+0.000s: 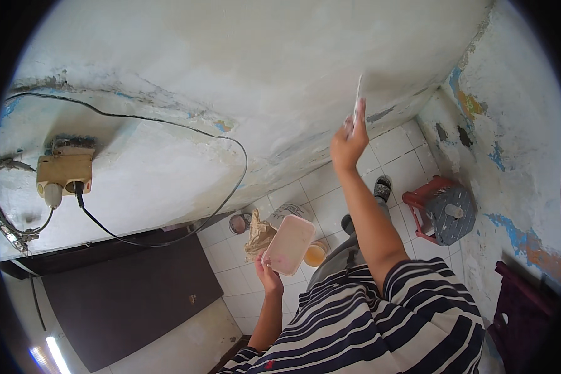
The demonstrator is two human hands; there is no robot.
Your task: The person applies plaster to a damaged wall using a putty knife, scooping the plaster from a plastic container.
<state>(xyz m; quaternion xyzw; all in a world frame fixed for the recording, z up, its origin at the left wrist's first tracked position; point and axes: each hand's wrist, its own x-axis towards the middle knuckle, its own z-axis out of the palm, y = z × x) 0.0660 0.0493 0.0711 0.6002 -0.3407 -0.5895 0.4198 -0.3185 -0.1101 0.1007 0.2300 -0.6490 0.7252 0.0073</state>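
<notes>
My right hand [350, 144] is raised in front of the patched white wall [280, 56], its fingers closed around a putty knife [358, 92]. The knife is seen almost edge-on, thin and whitish, pointing up close to the wall; I cannot tell whether it touches. Lower down, my left hand [270, 278] grips the near left edge of a shallow pale pink plastic tray [291, 243]. Some pinkish-white smears mark the tray's inside.
Behind the tray stand a crumpled brown paper bag [259, 235], a white bucket [290, 212] and a yellowish tub [316, 254]. A red and grey step stool [449, 215] is at right. A black cable [242, 153] loops from a wall socket [65, 171] above a dark tabletop [124, 293].
</notes>
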